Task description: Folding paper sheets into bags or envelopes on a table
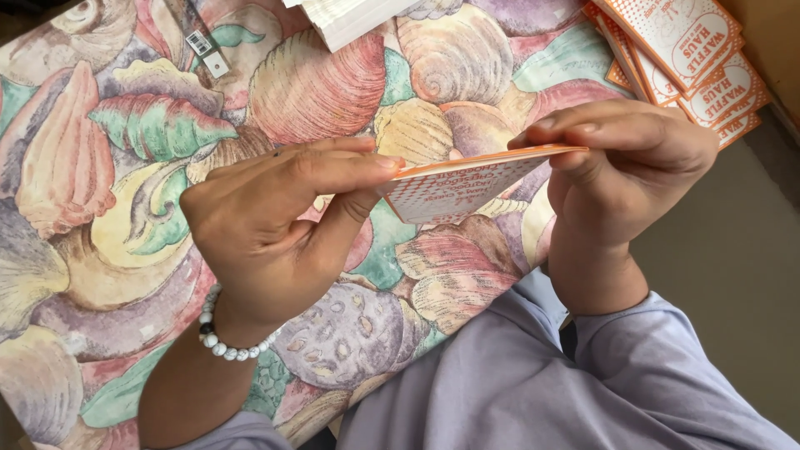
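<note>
My left hand and my right hand hold a flat orange-and-white dotted card between them, each pinching one end with thumb and fingers. The card is tilted nearly edge-on to the camera, above a cushion with a shell print. A white bead bracelet circles my left wrist. My sleeves are pale lilac.
A fanned stack of similar orange-and-white cards lies at the top right. A white stack of flat sheets sits at the top edge. A small barcode tag lies on the cushion. Grey floor shows at right.
</note>
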